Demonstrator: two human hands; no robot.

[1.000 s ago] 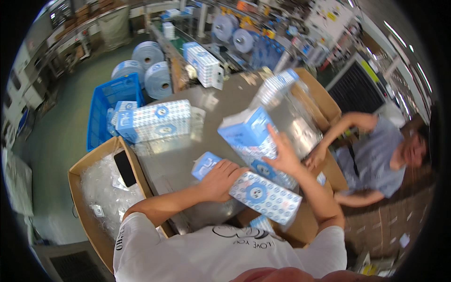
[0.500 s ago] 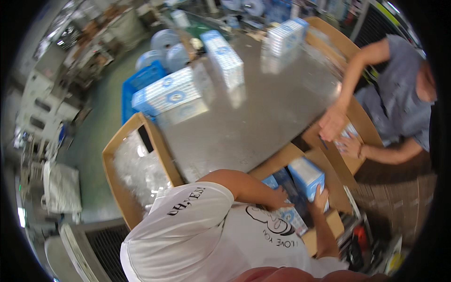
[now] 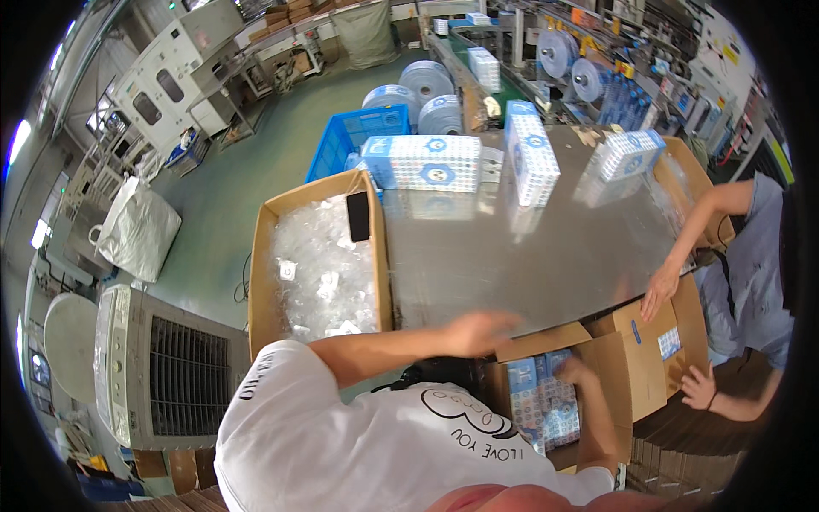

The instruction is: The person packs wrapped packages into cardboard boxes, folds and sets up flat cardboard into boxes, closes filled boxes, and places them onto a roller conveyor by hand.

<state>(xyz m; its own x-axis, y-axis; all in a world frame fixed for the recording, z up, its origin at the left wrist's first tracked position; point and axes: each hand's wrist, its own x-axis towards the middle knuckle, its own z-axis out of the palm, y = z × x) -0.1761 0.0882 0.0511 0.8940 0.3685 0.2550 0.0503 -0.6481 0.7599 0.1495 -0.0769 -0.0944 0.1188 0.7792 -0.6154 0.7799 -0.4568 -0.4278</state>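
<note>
An open cardboard carton (image 3: 610, 367) stands before me at the table's near right edge. Inside it, blue-and-white patterned packs (image 3: 526, 397) lie side by side under clear wrap. My right hand (image 3: 577, 372) reaches into the carton, curled against the far end of the right-hand pack; its fingertips are partly hidden. Over the table's near edge, left of the carton's far flap, is my left hand (image 3: 485, 333), smeared by motion, with no object visible in it. Three more long packs rest on the metal table: one at left (image 3: 435, 164), one in the middle (image 3: 531, 154), one at right (image 3: 631, 155).
A cardboard box of clear plastic bags (image 3: 320, 264) with a black phone (image 3: 358, 217) stands left of the table (image 3: 512, 264). Behind it are a blue crate (image 3: 341, 141) and film rolls (image 3: 426, 81). At right, a co-worker's hands (image 3: 661, 290) touch another carton (image 3: 640, 337).
My view has swung right and levelled. My left hand has come out of the carton to the table edge. The packs now lie lower in the carton. The co-worker's hands have moved apart.
</note>
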